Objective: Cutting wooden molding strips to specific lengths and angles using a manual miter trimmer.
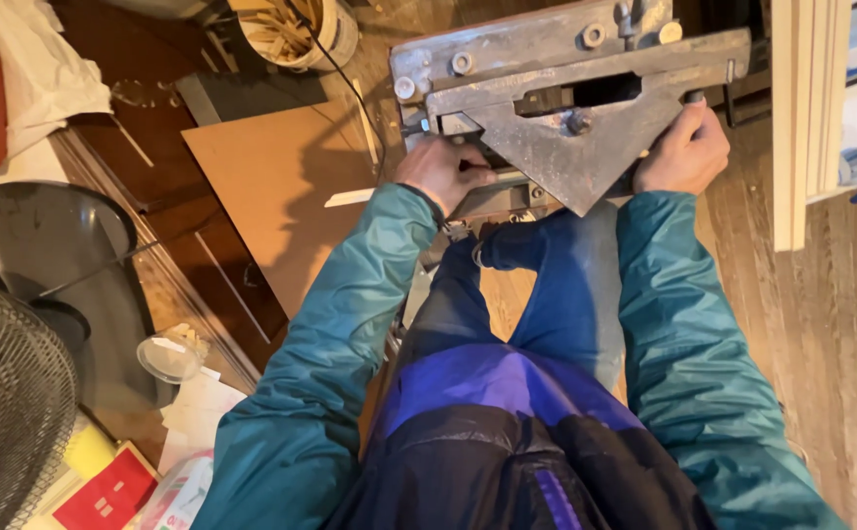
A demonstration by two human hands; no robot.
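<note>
Setting: Wooden floorboards (821, 324) fill a cluttered workshop corner, with a brown board (271, 186) lying flat, a bucket of wood offcuts (296, 29) beyond it, and a dark fan grille (1, 402) at the near left edge.

Machine: Your grey metal cutting jig (566, 98), with its bolted bar and triangular plate, stands on the floor just ahead of your knees.

Left hand: Your left hand (443, 172) is curled closed at the jig's left side, over a pale strip of wood (355, 196) that pokes out leftward; whether the fingers grip the strip or a part of the machine, you cannot tell from this angle.

Right hand: Your right hand (683, 152) is wrapped around the right corner of the triangular plate, fingers folded over its edge.

Progress: By the look of it, the strip is seated under the plate and both hands are braced; no freshly cut piece shows beside the jig, so the cut itself seems not yet done.
</note>
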